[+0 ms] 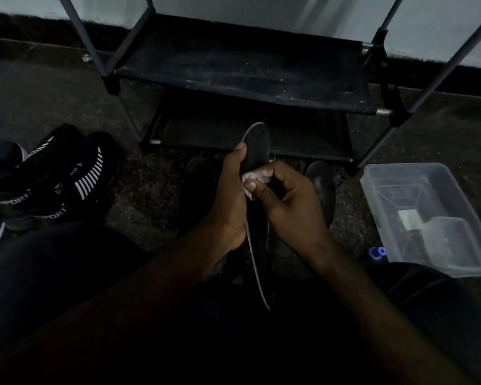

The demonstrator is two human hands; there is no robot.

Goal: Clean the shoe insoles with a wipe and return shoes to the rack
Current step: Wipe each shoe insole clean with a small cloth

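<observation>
On the floor in front of the shoe rack point(245, 79), a seated person cleans a dark insole point(257, 145) held up between both hands. The left hand point(231, 201) is wrapped round the insole's left edge near mid-length, thumb lying up along the rim. The right hand point(286, 201) has its thumb and curled fingers bunched on a white wipe point(249, 177), pressing it to the face of the insole right beside the left hand. The insole stands on its edge, its long axis running straight away from the person. Its toe end points at the rack's lower front edge and its heel end drops toward the lap. The face being wiped is turned to the right, so the right hand is the one placed to work it. Any stroke looks set to run along that length, toward the toe or back toward the heel, while the left hand steadies the piece. A second insole point(321, 187) lies on the floor just right of the hands. A pair of black striped shoes point(67, 173) sits well apart at the left edge of the floor. A clear plastic tub point(378, 190) stands at the right, off the rack's front corner.
</observation>
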